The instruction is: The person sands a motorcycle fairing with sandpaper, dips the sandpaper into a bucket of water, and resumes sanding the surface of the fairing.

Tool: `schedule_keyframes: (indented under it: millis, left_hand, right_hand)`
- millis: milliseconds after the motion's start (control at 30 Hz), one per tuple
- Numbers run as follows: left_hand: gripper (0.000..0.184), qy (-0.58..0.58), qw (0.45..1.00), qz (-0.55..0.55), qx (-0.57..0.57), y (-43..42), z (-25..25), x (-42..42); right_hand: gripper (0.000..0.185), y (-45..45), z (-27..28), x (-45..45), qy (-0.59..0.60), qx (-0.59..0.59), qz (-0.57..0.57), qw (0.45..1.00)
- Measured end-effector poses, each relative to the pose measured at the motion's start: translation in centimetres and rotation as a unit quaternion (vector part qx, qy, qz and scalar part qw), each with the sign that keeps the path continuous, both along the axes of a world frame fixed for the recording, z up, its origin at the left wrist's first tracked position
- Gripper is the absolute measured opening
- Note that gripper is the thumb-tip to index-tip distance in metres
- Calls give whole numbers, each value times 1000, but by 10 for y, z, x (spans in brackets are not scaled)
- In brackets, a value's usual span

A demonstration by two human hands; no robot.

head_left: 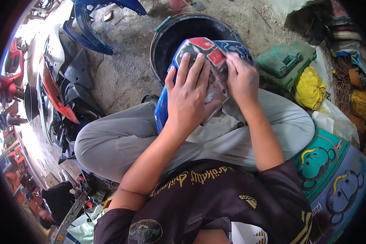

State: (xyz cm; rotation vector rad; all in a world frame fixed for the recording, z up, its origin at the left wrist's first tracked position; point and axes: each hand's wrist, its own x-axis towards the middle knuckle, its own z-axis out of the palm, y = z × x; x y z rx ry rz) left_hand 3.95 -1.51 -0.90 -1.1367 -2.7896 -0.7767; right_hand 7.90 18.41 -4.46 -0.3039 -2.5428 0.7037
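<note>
A blue plastic panel (162,109) with red, white and dark graphics lies across my lap and over the rim of a black bucket (160,46). My left hand (188,91) rests flat on the panel's dark part, fingers spread and pointing up. Close to the red patches, my right hand (243,77) is closed with its fingers bent against the panel's right side. Whatever it may hold is hidden by the fingers and some blur. The bucket stands just in front of my crossed legs.
Other blue panels (87,30) lie at the upper left, with dark and red motorcycle fairings (55,91) below. At the right are a green case (280,61), a yellow bag (310,87) and a teal printed mat (319,156). A person (59,203) is at the lower left.
</note>
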Motion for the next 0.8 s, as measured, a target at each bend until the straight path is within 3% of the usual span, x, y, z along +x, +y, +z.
schedule_keyframes:
  millis: [233,400,500,533,667,767,800]
  left_hand:
    - [114,-9,1000,-3,13,0,2,-3]
    - [118,-34,997,11,67,-1,-1,-3]
    - [111,-48,995,-17,91,-13,3,-12]
    - [105,-50,994,-22,98,-16,5,-15]
    - [104,-48,992,-25,116,-18,3,-14]
    - [104,-35,993,-26,112,-18,1,-13]
    - [104,-34,993,-24,113,-17,1,-14]
  right_hand:
    - [18,-5,1,5,11,-11,2,1000]
    - [23,-5,14,-6,38,29,125,991]
    - [24,12,14,-4,1,67,120,991]
    - [26,17,12,-9,14,32,77,996]
    - [23,-4,22,11,-12,87,156,984]
    - [23,19,4,1,-2,11,64,998]
    - [25,21,0,1,34,60,96,993]
